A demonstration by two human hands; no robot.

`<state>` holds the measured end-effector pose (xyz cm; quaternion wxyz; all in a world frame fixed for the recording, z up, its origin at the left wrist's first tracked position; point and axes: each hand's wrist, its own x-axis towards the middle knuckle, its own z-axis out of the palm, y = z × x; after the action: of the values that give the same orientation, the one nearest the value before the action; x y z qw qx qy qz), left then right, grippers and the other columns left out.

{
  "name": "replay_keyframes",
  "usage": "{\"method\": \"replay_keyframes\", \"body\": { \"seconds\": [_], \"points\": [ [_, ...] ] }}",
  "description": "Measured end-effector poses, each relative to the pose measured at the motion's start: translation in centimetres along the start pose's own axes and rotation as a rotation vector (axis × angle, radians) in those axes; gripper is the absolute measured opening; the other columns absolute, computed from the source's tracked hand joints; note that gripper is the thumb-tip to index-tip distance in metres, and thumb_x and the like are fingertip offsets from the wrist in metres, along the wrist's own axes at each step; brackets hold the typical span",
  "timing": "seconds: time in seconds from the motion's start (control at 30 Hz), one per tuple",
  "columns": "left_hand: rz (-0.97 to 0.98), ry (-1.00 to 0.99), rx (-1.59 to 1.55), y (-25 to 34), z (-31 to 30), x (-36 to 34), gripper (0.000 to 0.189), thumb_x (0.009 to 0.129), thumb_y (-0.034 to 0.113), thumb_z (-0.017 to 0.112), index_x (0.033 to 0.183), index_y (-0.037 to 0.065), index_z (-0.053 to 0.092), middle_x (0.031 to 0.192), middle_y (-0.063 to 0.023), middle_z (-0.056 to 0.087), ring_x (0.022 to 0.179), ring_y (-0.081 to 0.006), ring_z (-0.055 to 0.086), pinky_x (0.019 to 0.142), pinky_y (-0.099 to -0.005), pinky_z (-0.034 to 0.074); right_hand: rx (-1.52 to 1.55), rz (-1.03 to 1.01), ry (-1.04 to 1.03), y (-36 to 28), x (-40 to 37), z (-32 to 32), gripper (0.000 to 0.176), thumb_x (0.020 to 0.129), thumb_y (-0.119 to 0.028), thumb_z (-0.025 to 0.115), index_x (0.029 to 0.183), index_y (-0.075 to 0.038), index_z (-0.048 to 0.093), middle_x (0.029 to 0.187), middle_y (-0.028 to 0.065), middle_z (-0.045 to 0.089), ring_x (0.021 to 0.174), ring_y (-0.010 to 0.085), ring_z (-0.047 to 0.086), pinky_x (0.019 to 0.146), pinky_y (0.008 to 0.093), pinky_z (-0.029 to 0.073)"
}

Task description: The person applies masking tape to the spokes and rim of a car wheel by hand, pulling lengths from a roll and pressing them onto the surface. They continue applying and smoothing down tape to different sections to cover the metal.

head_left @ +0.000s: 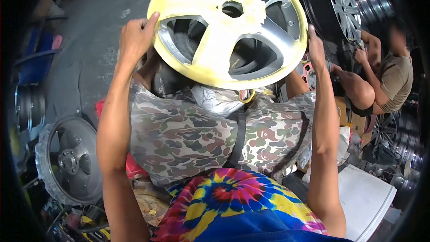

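Observation:
I hold a silver alloy wheel rim (227, 27) out in front of me, its face and spokes covered in yellowish masking tape. My left hand (135, 38) grips its left edge with the thumb up on the rim. My right hand (315, 47) presses against its right edge. Both arms reach forward over my lap, which is covered by camouflage shorts (197, 134) and a tie-dye shirt (228, 197). The rim is tilted, face toward me, with the hub hole near the top.
Another silver rim (71, 159) leans at lower left. A seated person (389, 76) at right works on a rim (342, 6) beside stacked wheels. A white board (365, 199) lies at lower right; blue items (36, 60) sit at far left.

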<state>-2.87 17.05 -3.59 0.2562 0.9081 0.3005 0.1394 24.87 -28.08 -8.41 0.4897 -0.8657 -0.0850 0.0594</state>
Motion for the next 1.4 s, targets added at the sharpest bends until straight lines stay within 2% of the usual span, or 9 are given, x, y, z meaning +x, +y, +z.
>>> {"method": "replay_keyframes", "body": {
  "seconds": [0.1, 0.2, 0.43, 0.57, 0.67, 0.83, 1.0, 1.2, 1.4],
  "points": [
    [-0.064, -0.156, -0.046, -2.6, 1.7, -1.7, 0.069, 0.102, 0.059, 0.056, 0.076, -0.002, 0.074, 0.063, -0.0134, 0.069, 0.058, -0.0259, 0.067, 0.062, -0.0396, 0.053, 0.061, 0.082, -0.088, 2.2, 2.7, 0.9, 0.064, 0.106, -0.050, 0.060, 0.125, 0.010, 0.070, 0.104, 0.0108, 0.072, 0.088, 0.0133, 0.063, 0.079, 0.0274, 0.050],
    [-0.326, -0.429, -0.415, -1.7, 3.4, -3.8, 0.072, 0.107, 0.059, 0.047, 0.086, -0.005, 0.072, 0.069, -0.0079, 0.067, 0.053, -0.0149, 0.061, 0.051, -0.0301, 0.048, 0.244, 0.205, -0.090, 2.1, 1.9, 1.3, 0.059, 0.104, -0.044, 0.066, 0.127, 0.010, 0.069, 0.102, 0.0086, 0.071, 0.085, 0.0126, 0.063, 0.077, 0.0272, 0.050],
    [-0.367, -0.277, -0.505, -1.9, 4.4, -2.8, 0.062, 0.111, 0.047, 0.046, 0.082, -0.003, 0.069, 0.066, -0.0074, 0.063, 0.056, -0.0145, 0.057, 0.054, -0.0315, 0.043, 0.275, 0.222, -0.097, 2.2, 0.9, 2.0, 0.056, 0.104, -0.042, 0.065, 0.126, 0.009, 0.069, 0.098, 0.0066, 0.072, 0.080, 0.0121, 0.064, 0.073, 0.0265, 0.051],
    [-0.381, -0.138, -0.212, -4.9, 5.2, 3.6, 0.072, 0.105, 0.053, 0.049, 0.117, -0.015, 0.070, 0.120, -0.0361, 0.069, 0.123, -0.0410, 0.067, 0.103, -0.0459, 0.048, 0.409, 0.196, 0.048, -1.0, -6.0, 4.4, 0.050, 0.106, -0.040, 0.063, 0.121, 0.008, 0.071, 0.099, 0.0068, 0.074, 0.084, 0.0115, 0.066, 0.075, 0.0268, 0.052],
    [-0.385, -0.103, -0.198, -5.3, 5.0, 8.0, 0.076, 0.104, 0.060, 0.045, 0.113, -0.010, 0.074, 0.115, -0.0341, 0.072, 0.119, -0.0424, 0.068, 0.102, -0.0468, 0.048, 0.565, 0.231, 0.152, -0.9, -10.5, 6.0, 0.042, 0.108, -0.036, 0.060, 0.107, 0.004, 0.074, 0.100, 0.0083, 0.075, 0.091, 0.0122, 0.065, 0.084, 0.0281, 0.051],
    [-0.173, -0.085, -0.045, -6.4, 3.4, 13.4, 0.075, 0.100, 0.069, 0.043, 0.114, 0.004, 0.078, 0.119, -0.0292, 0.072, 0.118, -0.0443, 0.067, 0.103, -0.0476, 0.048, 0.505, 0.184, 0.071, -4.4, -17.5, 7.5, 0.048, 0.110, -0.042, 0.054, 0.092, -0.001, 0.071, 0.070, 0.0024, 0.063, 0.061, 0.0115, 0.057, 0.058, 0.0265, 0.041],
    [-0.199, 0.092, -0.148, -7.0, 3.8, 12.3, 0.078, 0.102, 0.065, 0.042, 0.113, -0.004, 0.075, 0.120, -0.0316, 0.071, 0.121, -0.0452, 0.065, 0.104, -0.0476, 0.046, 0.771, 0.117, 0.062, 9.4, -15.1, 6.5, 0.053, 0.112, -0.048, 0.044, 0.086, -0.006, 0.065, 0.073, 0.0049, 0.064, 0.061, 0.0118, 0.058, 0.055, 0.0248, 0.041],
    [-0.417, 0.127, -0.745, -7.9, 0.7, 9.2, 0.064, 0.113, 0.052, 0.030, 0.082, 0.007, 0.063, 0.070, -0.0033, 0.064, 0.053, -0.0119, 0.052, 0.051, -0.0277, 0.042, -0.790, 0.405, -0.212, 19.5, -16.7, 10.5, 0.061, 0.085, -0.057, 0.073, 0.110, -0.001, 0.075, 0.116, 0.0262, 0.073, 0.115, 0.0446, 0.068, 0.098, 0.0485, 0.054],
    [-0.439, 0.121, -0.756, -8.0, 0.5, 8.5, 0.070, 0.112, 0.057, 0.025, 0.092, 0.003, 0.066, 0.078, -0.0046, 0.069, 0.059, -0.0124, 0.056, 0.054, -0.0287, 0.047, -0.829, 0.434, -0.541, 16.4, -16.9, 10.4, 0.062, 0.084, -0.053, 0.073, 0.118, 0.000, 0.075, 0.124, 0.0276, 0.070, 0.122, 0.0409, 0.066, 0.100, 0.0463, 0.055]
  ]
}}
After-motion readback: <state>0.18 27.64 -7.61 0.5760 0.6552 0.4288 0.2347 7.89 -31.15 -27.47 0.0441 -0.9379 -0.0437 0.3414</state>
